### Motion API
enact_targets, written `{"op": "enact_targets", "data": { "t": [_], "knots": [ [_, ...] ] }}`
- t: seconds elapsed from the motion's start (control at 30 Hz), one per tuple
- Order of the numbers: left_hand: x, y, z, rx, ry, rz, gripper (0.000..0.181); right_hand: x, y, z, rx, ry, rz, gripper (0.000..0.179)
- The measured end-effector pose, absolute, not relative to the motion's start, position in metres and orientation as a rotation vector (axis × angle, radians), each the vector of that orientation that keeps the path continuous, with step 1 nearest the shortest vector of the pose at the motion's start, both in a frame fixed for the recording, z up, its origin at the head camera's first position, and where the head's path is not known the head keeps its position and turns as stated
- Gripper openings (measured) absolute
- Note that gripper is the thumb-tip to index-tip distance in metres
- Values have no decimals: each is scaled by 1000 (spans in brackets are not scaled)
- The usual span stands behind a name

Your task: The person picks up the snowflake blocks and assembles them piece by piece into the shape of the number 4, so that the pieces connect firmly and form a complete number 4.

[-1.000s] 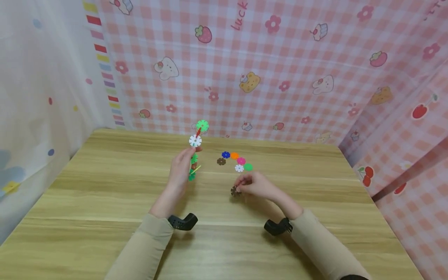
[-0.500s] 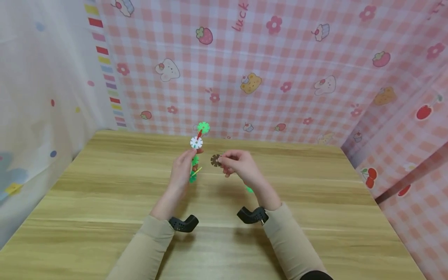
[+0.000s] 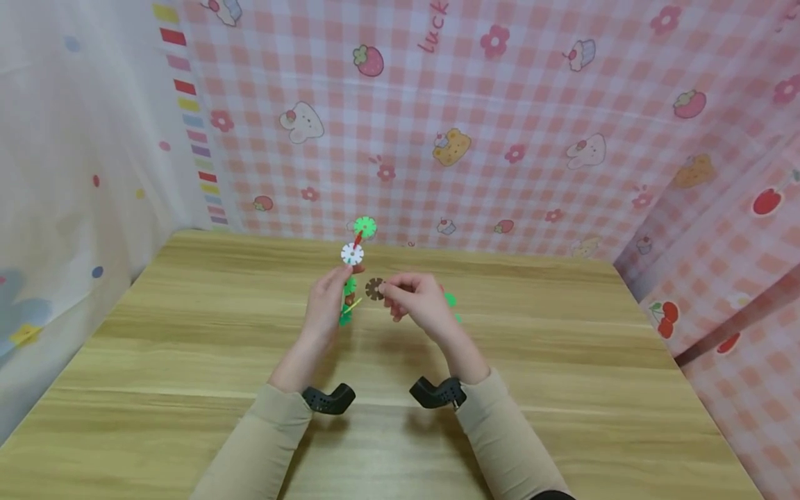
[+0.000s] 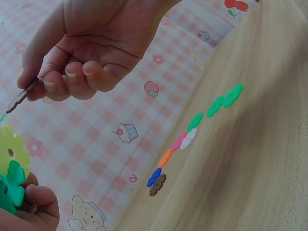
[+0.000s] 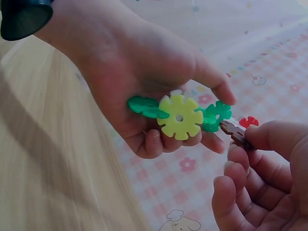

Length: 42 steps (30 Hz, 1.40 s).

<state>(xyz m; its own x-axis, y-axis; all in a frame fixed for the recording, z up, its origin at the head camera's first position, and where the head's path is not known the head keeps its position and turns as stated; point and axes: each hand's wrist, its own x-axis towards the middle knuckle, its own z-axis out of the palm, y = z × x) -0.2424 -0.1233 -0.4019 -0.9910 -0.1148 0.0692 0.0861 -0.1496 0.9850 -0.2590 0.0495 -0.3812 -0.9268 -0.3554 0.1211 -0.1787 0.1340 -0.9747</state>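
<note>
My left hand (image 3: 325,305) holds a chain of slotted plastic snowflake discs upright above the table. At its top are a bright green disc (image 3: 365,227), a red one seen edge-on and a white disc (image 3: 352,254). Lower down, a yellow disc (image 5: 180,117) and green discs lie against the curled fingers. With thumb and fingertips, my right hand (image 3: 421,302) pinches a brown disc (image 3: 374,289). In the right wrist view the brown disc's edge is right by a green disc (image 5: 219,115) of the chain; whether they touch, I cannot tell.
Loose discs lie in a line on the wooden table (image 4: 260,96): a brown one (image 4: 158,185), a blue one (image 4: 154,177), an orange one (image 4: 165,158), a pink one (image 4: 179,141), a white one (image 4: 188,138) and several green ones (image 4: 215,106). A pink checked cloth (image 3: 406,104) hangs behind.
My right hand has lifted the brown disc from near the table and carried it left and away from me to the chain. The left hand stays almost in place.
</note>
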Motion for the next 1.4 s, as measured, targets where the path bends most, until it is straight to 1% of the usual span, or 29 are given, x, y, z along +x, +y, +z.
{"op": "enact_targets", "data": {
  "t": [0.37,0.6,0.73,1.2,1.4],
  "knots": [
    [-243,-123,-404,38,-1987,-2281,42,-253,42,-385,-502,2265,-1895,18],
    [-243,-123,-404,31,-1987,-2269,41,-232,37,-360,-559,2344,-1847,16],
    [-243,-122,-405,29,-1980,-2265,40,-229,37,-358,-580,2383,-1837,15],
    [-243,-122,-405,17,-1977,-2268,41,-231,36,-360,-579,2435,-1788,16],
    [-242,-122,-404,-17,-1992,-2249,40,-249,36,-388,-657,2431,-1743,18]
  ]
}}
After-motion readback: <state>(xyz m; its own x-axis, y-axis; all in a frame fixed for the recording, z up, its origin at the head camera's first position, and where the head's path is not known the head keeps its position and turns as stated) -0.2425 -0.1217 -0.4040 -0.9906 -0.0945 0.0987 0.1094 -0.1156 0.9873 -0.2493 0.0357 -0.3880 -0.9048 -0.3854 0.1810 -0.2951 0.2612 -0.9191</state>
